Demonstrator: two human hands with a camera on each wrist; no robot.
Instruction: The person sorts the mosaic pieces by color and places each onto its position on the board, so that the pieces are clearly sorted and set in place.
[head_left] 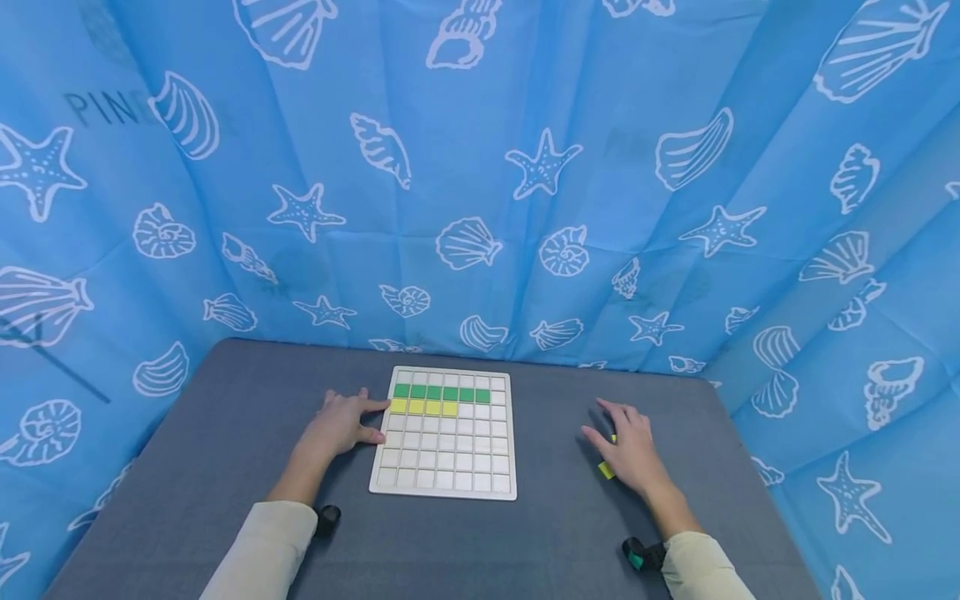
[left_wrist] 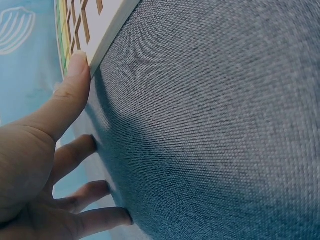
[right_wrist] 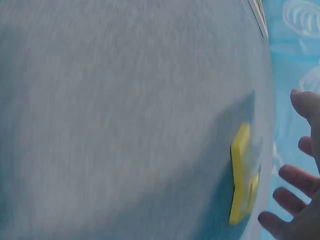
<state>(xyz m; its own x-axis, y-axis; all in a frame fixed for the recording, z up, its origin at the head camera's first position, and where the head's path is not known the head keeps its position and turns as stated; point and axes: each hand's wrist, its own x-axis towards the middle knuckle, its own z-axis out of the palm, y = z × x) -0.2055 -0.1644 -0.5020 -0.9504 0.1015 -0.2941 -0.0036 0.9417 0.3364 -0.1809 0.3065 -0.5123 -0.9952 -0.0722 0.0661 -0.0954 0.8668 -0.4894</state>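
A white grid board [head_left: 446,492] lies on the table. Its second row from the back holds several green tiles [head_left: 447,392], and the row in front of it has several yellow tiles [head_left: 423,407] at the left end. My left hand [head_left: 341,425] rests at the board's left edge, thumb and index finger touching the rim, the other fingers spread on the cloth. To the right of the board my right hand [head_left: 630,450] hovers with parted fingers above loose yellow tiles [right_wrist: 241,175], holding nothing. The hand partly hides these tiles in the head view.
Grey cloth covers the table [head_left: 555,533]. A blue curtain [head_left: 480,167] with shell and starfish prints hangs behind it and along both sides. Black straps [head_left: 327,521] are worn on both wrists.
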